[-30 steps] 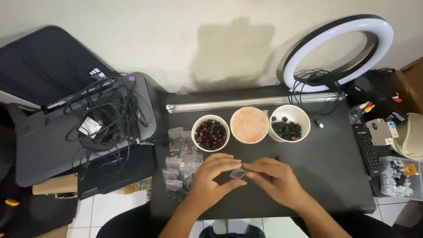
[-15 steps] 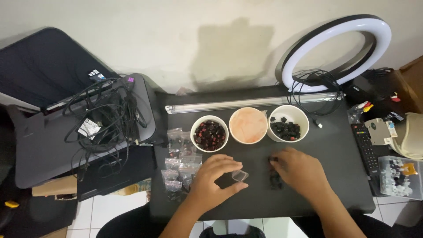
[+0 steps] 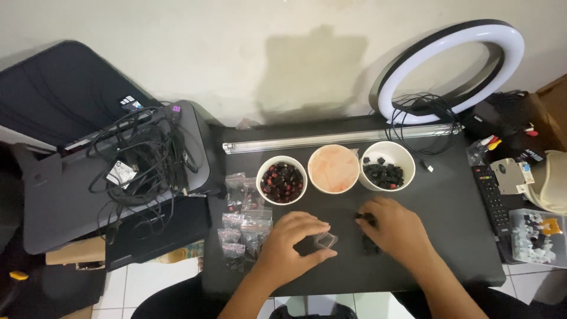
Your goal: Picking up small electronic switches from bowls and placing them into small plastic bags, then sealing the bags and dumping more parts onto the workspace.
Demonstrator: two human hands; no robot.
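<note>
Two hands: left (image 3: 292, 242) pinching seemingly clear plastic bag (image 3: 324, 240).

A black table (image 3: 460, 236) carries 3 white bowls (image 3: 282, 180) in a row, with a long tube lamp (image 3: 336, 139) behind them. Small clear bags (image 3: 242, 227) lie at its left side, and a few black pieces (image 3: 370, 247) lie near the front.

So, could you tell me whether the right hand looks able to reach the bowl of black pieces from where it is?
Probably yes. The right hand rests on the black table just in front of the bowl of black pieces, and the strip of table between them looks bare, so nothing seems to block it.
</note>
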